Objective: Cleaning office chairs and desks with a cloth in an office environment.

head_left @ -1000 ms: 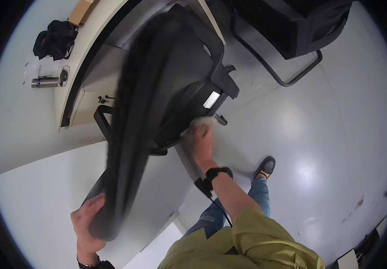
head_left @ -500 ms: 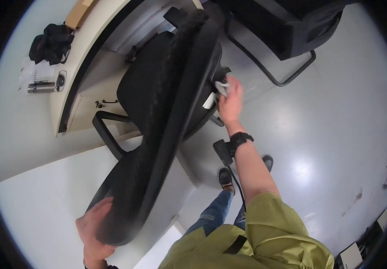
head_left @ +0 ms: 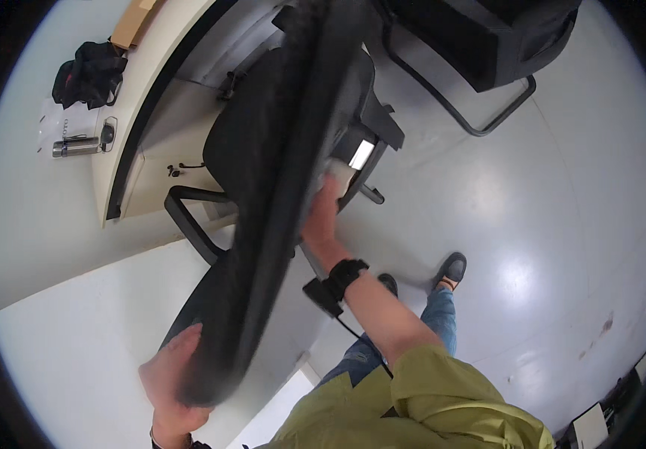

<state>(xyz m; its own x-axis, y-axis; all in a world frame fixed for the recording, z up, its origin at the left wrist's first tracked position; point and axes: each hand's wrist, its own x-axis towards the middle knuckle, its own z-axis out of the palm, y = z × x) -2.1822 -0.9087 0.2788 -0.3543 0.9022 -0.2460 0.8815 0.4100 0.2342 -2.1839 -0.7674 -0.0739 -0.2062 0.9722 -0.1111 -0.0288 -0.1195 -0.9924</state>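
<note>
A black office chair leans across the middle of the view, its long padded backrest pointing toward me. My left hand is closed around the near end of the backrest, some fingers hidden behind it. At the backrest's right side, my right hand presses a white cloth or wipe near the chair's lower part; its fingertips are partly hidden and blurred. Just beyond the cloth sits a white label on the black surface. A black strap with a small box and a cable is on my right wrist.
To the left stands a curved cream desk bearing a black bag, a metal flask and a cardboard box. Another black chair with a tubular frame is at the upper right. A white panel lies lower left.
My right hand has moved left and slightly down with the white cloth, closer behind the backrest. My left hand keeps its hold. One foot has shifted to the right.
</note>
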